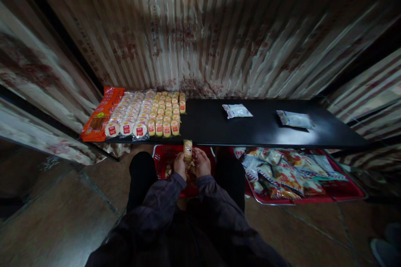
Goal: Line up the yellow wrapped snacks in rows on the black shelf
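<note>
A: Where are the hands?

B: Lower centre of the frame. The left hand looks closed, fingers and thumb pinching the wrapped yellow packet low on its side. The right hand is half curled just beside it; I can't tell whether its fingertips touch.

A: How should that packet be handled?

B: Lightly, I'd say. It's upright now, so hold it by the sides and don't squeeze; the contents could crush. Keep the wrists above the rim of the small red basket below, which has more wrapped pieces inside.

A: And at lower right?

B: A wider red basket, piled with bags.

A: Anything to mind farther off?

B: The front edge of the black shelf, mid-frame; a packet could catch there. Left of centre, tight yellow rows would topple easily if knocked, I think. Beyond them leftward lie round packs and an orange bag. Striped curtain fills the top.
</note>
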`<move>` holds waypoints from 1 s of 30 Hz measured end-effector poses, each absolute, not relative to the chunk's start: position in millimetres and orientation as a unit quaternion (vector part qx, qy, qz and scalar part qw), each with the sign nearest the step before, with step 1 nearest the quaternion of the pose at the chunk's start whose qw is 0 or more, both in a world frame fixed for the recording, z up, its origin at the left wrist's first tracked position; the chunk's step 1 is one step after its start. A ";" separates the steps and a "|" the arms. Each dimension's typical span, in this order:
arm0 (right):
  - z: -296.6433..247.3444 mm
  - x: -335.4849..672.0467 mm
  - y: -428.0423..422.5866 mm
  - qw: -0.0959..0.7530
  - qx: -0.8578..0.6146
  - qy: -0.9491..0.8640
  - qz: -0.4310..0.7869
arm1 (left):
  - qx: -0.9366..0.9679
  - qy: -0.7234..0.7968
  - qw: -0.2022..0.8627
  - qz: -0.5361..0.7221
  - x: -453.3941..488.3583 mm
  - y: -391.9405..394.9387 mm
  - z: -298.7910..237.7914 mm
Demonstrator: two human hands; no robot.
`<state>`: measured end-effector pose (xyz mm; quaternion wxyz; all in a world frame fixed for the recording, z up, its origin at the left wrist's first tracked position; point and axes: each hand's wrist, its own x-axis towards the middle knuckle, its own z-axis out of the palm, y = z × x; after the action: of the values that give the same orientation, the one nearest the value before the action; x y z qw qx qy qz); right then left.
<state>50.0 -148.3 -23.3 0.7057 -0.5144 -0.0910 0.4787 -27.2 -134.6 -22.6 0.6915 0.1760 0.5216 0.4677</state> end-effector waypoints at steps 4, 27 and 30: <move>-16.2 49.7 -147.6 0.704 -0.511 -0.091 0.485 | 0.129 0.508 0.712 0.468 -28.2 -130.5 -18.6; -8.3 48.2 -152.5 0.624 -0.607 -0.265 0.414 | 0.365 0.541 0.579 0.488 -22.9 -128.6 -10.4; -12.6 48.7 -149.9 0.619 -0.607 -0.255 0.427 | 0.408 0.578 0.529 0.469 -22.0 -129.2 -9.0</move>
<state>48.7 -149.9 -12.6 0.6194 -0.6074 -0.2550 0.4271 -22.0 -129.2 -9.0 0.5285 0.4076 0.5785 0.4689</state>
